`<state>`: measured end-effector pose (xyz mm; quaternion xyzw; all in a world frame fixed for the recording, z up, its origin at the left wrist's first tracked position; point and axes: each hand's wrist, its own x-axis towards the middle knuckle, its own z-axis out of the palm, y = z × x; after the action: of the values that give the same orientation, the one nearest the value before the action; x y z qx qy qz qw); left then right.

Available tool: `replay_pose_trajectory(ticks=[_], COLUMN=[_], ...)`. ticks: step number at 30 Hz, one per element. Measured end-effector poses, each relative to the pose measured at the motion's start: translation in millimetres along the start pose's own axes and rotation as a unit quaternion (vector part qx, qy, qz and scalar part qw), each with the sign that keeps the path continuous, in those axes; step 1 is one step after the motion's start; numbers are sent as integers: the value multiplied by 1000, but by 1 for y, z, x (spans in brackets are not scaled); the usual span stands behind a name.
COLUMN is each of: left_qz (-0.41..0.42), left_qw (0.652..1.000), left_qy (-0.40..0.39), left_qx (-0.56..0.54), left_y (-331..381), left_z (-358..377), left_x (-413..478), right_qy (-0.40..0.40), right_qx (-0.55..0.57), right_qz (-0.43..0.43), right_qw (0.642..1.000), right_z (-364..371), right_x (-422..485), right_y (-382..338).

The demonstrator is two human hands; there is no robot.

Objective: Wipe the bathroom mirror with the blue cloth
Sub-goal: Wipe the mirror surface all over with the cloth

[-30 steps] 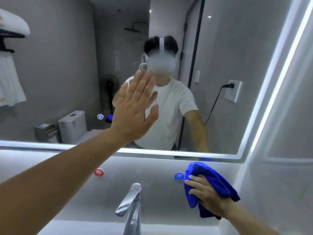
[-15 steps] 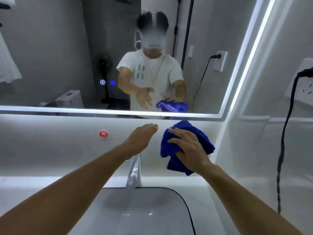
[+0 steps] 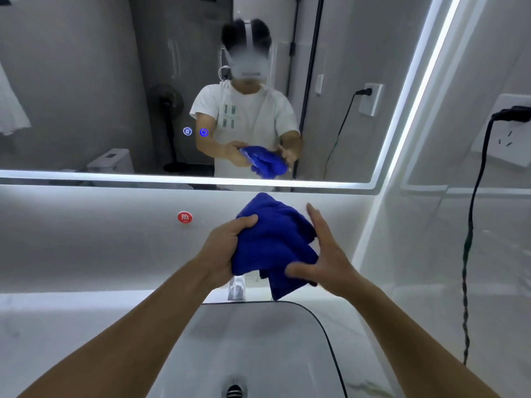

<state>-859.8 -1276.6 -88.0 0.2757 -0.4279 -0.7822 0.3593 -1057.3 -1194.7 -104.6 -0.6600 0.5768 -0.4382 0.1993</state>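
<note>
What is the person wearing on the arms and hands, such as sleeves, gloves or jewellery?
The left hand and right hand are bare: no gloves, rings, watch or bracelet show. No sleeves cover the forearms. The mirror reflects a white short-sleeved T-shirt, its sleeves ending above the elbows.

LIGHT: cool white, fairly bright, from LED strip [image 3: 115, 174] edging mirror [image 3: 86, 81] | GLARE: strip blown out, sheen on wall [image 3: 86, 225] beneath | SHADOW: soft-edged, faint; reflected room darker | FOCUS: mild softness throughout, possibly motion blur | DISTORTION: wide-angle bowing of straight lines toward frame edges
</note>
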Motion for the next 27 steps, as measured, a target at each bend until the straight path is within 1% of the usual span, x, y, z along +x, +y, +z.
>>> replay_pose_trajectory(ticks=[1, 2, 3, 4, 5, 7, 9, 13, 16, 18, 20, 22, 23, 24, 26, 27], left_qz=[2, 1, -2, -6, -10, -19, -23, -19, -26, -19, -10, -7, -4, -1, 7, 11], left_qw=[1000, 1000, 999, 999, 998, 998, 998, 996, 983, 976, 984, 994, 997, 998, 998, 997], left_qy=[4, 3, -3, -12, -25, -46, -52, -21, 24, 11, -11, -17, -15, -13, -2, 9], left_qx=[-11, -21, -32, -42, -49, -49, -21, 83, 178, 216, 179, 103, 78, 65, 65, 74], left_y=[2, 4, 4, 4, 3, 0, 1, 6, 6, 2, -5, -9, -11, -12, -15, -17], left_z=[-4, -7, -10, -12, -14, -16, -18, -32, -41, -43, -41, -34, -30, -26, -20, -17], left_x=[-1, -2, -3, -3, -4, -6, -8, -12, -16, -20, -23, -23, -22, -20, -17, -15], right_qy=[21, 43, 49, 37, 10, -30, -24, 8, 59, 79, 95, 93, 75, 45, -9, -17], right_qx=[103, 195, 261, 298, 318, 378, 434, 431, 404, 400, 429, 464, 468, 466, 482, 517], right_qz=[76, 156, 224, 268, 292, 285, 255, 248, 252, 258, 279, 338, 368, 383, 386, 372], right_qw=[992, 967, 938, 915, 902, 880, 864, 867, 877, 876, 854, 813, 800, 796, 787, 771], right_z=[0, 0, 1, 3, 7, 16, 23, 25, 28, 32, 36, 41, 43, 46, 48, 45], right_x=[-4, -7, -9, -9, -10, -12, -13, -17, -23, -27, -32, -38, -41, -44, -50, -53], right_y=[0, -1, -1, -1, -3, -6, -10, -9, -3, -3, 1, 8, 11, 15, 19, 22])
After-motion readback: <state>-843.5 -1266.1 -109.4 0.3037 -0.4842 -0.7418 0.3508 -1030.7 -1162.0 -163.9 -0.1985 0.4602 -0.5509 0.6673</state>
